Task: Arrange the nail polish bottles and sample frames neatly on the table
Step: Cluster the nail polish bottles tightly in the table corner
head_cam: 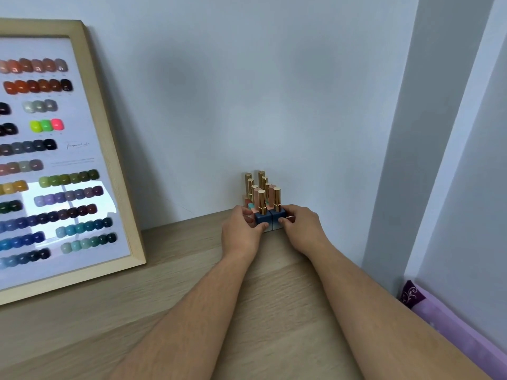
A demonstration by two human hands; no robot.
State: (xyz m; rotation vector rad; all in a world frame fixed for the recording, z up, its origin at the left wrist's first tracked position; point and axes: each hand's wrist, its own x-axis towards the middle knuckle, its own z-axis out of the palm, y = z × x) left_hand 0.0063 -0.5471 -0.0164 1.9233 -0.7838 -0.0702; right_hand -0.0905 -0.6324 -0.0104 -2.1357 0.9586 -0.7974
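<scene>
Left hand (242,229) and right hand (301,229) clasp the bottles (263,201) from either side. Navy square bases in front, gold and pink caps, two tight rows. They stand at the table's (192,283) far edge, near the wall (247,91). Sample frame (109,149) leans far left; open wood lies between.

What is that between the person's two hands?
In the head view, two square dark blue nail polish bottles with gold caps: the left bottle held by the left hand, the right bottle by the right hand.
</scene>
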